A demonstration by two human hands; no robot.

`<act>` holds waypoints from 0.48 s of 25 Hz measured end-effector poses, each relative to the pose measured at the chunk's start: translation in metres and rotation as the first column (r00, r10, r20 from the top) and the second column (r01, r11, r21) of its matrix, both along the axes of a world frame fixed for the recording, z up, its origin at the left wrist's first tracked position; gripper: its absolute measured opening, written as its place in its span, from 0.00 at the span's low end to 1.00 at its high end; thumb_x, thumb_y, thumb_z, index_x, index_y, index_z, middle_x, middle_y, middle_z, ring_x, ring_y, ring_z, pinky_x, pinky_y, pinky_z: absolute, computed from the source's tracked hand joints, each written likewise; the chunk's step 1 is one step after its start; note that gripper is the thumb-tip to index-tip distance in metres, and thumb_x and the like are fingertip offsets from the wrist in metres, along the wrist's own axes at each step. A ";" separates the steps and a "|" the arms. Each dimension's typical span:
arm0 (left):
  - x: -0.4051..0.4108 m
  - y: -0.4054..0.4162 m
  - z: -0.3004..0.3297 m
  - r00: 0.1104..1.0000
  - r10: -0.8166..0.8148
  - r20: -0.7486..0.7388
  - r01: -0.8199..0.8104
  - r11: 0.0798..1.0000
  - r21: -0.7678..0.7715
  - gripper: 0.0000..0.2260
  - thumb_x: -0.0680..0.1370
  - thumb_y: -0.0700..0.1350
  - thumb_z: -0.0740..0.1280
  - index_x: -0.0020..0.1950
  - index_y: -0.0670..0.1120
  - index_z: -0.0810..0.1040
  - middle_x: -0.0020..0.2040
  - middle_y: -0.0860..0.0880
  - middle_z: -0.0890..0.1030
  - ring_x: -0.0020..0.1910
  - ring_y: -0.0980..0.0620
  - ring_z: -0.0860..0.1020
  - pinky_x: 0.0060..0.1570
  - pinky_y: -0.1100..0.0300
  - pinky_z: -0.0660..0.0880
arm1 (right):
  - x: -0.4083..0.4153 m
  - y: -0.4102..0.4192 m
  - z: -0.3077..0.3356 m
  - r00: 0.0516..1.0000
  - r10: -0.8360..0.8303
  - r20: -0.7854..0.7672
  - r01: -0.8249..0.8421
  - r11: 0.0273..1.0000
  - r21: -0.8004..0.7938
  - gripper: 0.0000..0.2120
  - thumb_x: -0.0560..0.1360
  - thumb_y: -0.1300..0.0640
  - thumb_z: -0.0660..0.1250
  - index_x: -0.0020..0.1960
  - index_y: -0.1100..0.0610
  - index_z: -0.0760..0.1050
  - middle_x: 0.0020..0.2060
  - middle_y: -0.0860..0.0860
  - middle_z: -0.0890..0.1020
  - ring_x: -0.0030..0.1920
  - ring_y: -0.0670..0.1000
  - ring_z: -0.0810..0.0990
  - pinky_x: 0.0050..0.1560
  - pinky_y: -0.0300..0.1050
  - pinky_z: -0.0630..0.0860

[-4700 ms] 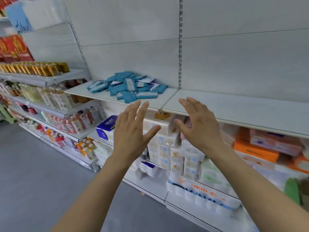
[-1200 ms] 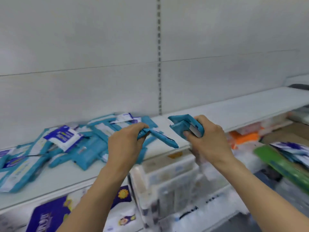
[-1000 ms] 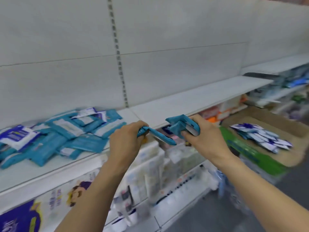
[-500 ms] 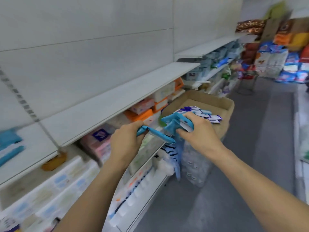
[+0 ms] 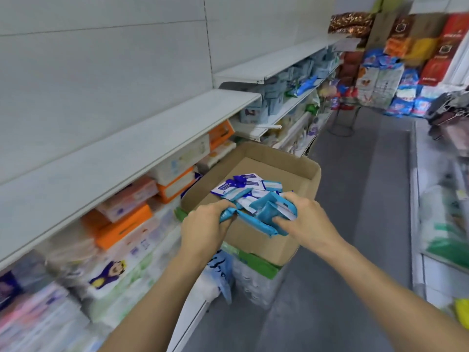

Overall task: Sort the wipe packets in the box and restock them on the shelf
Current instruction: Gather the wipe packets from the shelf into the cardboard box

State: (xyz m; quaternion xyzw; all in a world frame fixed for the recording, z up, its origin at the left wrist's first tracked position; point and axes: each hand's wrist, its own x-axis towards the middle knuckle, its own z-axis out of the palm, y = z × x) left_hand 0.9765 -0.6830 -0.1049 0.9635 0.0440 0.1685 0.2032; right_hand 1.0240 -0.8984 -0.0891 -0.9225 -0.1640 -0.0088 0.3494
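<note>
We've swung from shelf [image 5: 142, 138] to box [image 5: 299, 179] | both hands, left [image 5: 203, 229] and right [image 5: 302, 222], clutching teal packets [image 5: 264, 209] over it | risk: loose bunches slipping, mixing with white packets [image 5: 241, 186].

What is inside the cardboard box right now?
The box holds a small pile of white-and-blue wipe packets near its front; the rest is bare cardboard floor. Both hands grip teal packets over the front edge, hiding what lies beneath them.
</note>
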 end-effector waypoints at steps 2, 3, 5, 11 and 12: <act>0.042 -0.011 -0.013 0.999 0.009 -0.043 -0.009 1.000 -0.013 0.08 0.77 0.57 0.66 0.55 0.60 0.78 0.48 0.55 0.84 0.47 0.49 0.81 0.43 0.53 0.77 | 0.041 -0.015 -0.009 0.999 0.032 -0.039 -0.032 0.999 0.001 0.12 0.71 0.53 0.70 0.54 0.48 0.75 0.45 0.44 0.81 0.45 0.47 0.78 0.45 0.51 0.78; 0.062 -0.016 -0.022 0.997 0.021 -0.073 -0.023 0.999 -0.025 0.08 0.77 0.58 0.66 0.54 0.60 0.77 0.49 0.55 0.84 0.48 0.49 0.80 0.44 0.53 0.77 | 0.061 -0.022 -0.015 0.997 0.053 -0.061 -0.053 0.999 -0.005 0.12 0.71 0.52 0.70 0.54 0.47 0.75 0.46 0.43 0.81 0.45 0.46 0.78 0.45 0.50 0.78; 0.098 -0.027 -0.040 0.989 0.053 -0.137 -0.062 0.996 -0.067 0.07 0.77 0.58 0.66 0.54 0.60 0.78 0.50 0.55 0.83 0.49 0.48 0.80 0.44 0.53 0.77 | 0.103 -0.033 -0.027 0.989 0.102 -0.110 -0.106 0.994 -0.028 0.12 0.72 0.52 0.70 0.54 0.46 0.75 0.46 0.42 0.80 0.45 0.45 0.78 0.43 0.47 0.78; 0.188 -0.066 -0.113 0.923 0.258 -0.284 -0.308 0.940 -0.147 0.07 0.75 0.56 0.67 0.53 0.59 0.77 0.51 0.55 0.83 0.50 0.47 0.80 0.45 0.53 0.77 | 0.242 -0.056 -0.080 0.920 0.309 -0.239 -0.343 0.932 -0.115 0.08 0.70 0.52 0.70 0.46 0.46 0.72 0.42 0.42 0.80 0.43 0.47 0.78 0.44 0.52 0.78; 0.201 -0.075 -0.124 0.901 0.304 -0.309 -0.363 0.919 -0.153 0.07 0.75 0.55 0.67 0.52 0.58 0.77 0.50 0.55 0.82 0.50 0.47 0.79 0.44 0.54 0.76 | 0.267 -0.059 -0.089 0.897 0.353 -0.266 -0.398 0.908 -0.134 0.08 0.69 0.51 0.69 0.44 0.46 0.71 0.41 0.42 0.80 0.43 0.48 0.78 0.44 0.52 0.78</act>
